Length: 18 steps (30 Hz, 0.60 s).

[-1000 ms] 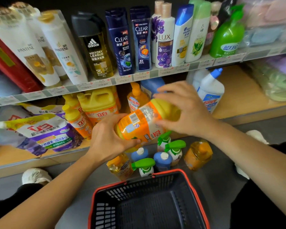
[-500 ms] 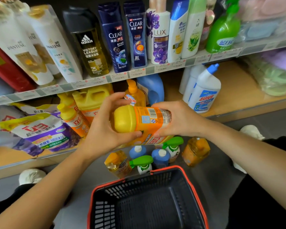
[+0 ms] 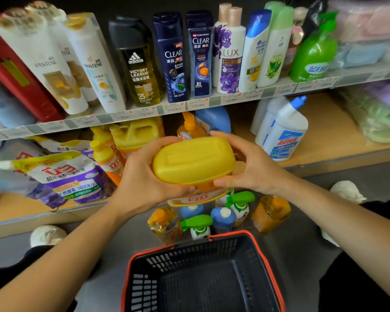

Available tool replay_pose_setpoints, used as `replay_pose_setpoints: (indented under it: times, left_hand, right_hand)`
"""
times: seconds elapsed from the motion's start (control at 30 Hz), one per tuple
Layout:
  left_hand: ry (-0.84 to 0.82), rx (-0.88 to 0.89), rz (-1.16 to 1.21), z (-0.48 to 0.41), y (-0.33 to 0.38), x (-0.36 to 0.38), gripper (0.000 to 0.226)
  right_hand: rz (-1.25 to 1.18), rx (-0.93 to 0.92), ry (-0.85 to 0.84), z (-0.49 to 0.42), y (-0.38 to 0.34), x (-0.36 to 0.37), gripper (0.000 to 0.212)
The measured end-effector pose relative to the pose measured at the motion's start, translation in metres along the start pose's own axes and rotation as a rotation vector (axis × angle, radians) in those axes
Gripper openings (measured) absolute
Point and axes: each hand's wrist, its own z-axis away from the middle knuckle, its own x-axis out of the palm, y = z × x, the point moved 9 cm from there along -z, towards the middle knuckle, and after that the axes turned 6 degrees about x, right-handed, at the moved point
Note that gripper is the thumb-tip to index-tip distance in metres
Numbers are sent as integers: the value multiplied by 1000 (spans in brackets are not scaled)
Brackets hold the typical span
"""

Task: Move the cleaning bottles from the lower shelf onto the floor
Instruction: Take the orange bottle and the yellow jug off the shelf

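A large yellow detergent jug (image 3: 193,159) is held in the air in front of the lower shelf (image 3: 324,152), its flat yellow base turned toward me and its orange label below. My left hand (image 3: 142,176) grips its left side and my right hand (image 3: 248,165) its right side. On the floor under it stand several bottles: an amber one (image 3: 163,224), two green-capped sprays (image 3: 198,226), blue-capped ones (image 3: 221,218) and another amber one (image 3: 270,212). Still on the lower shelf are yellow jugs (image 3: 135,134), an orange pump bottle (image 3: 189,128), a blue bottle (image 3: 214,119) and white toilet cleaners (image 3: 284,131).
A dark basket with a red rim (image 3: 266,262) sits on the floor right below my arms. Purple refill pouches (image 3: 61,176) lie on the lower shelf's left. Shampoo and body wash bottles (image 3: 173,57) line the upper shelf. White shoes (image 3: 46,235) flank the floor bottles.
The jug has turned in my hands from lying sideways with its label showing to base toward me, and both hands shifted around it.
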Motion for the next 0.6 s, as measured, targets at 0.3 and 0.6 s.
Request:
replay_pose_setpoints:
  times: [0.3, 0.6]
  left_hand:
    - [98, -55, -38, 6, -5, -5, 87]
    - [59, -50, -51, 10, 3, -1, 85]
  right_hand:
    - [291, -302, 188, 18, -30, 15, 64]
    - [247, -531, 407, 36, -48, -2, 34]
